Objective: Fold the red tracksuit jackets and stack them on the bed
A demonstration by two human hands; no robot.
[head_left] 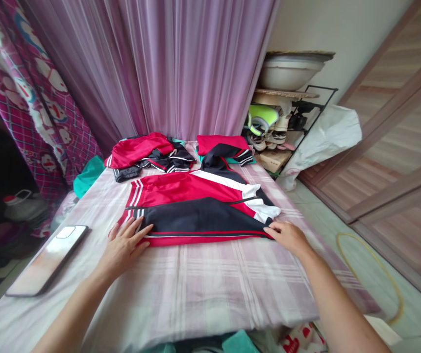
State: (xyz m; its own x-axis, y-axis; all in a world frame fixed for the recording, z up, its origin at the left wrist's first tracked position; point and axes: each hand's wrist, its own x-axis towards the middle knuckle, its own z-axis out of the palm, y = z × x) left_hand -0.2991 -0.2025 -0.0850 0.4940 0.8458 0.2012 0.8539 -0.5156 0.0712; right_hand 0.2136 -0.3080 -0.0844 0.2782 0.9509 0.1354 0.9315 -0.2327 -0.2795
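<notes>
A red, black and white track jacket (pixel 199 208) lies folded flat on a table with a pink checked cloth (pixel 181 284). My left hand (pixel 125 242) rests open with fingers spread on the jacket's near left corner. At the near right corner, my right hand (pixel 287 236) lies flat, its fingertips touching the garment's edge. Neither hand grips anything.
Behind the jacket lie a heap of red and black clothes (pixel 151 153) and a folded pile (pixel 227 147). A phone (pixel 50 257) lies at the table's left edge. Purple curtains hang behind; a shoe rack (pixel 284 127) and a white bag (pixel 328 135) stand at the right.
</notes>
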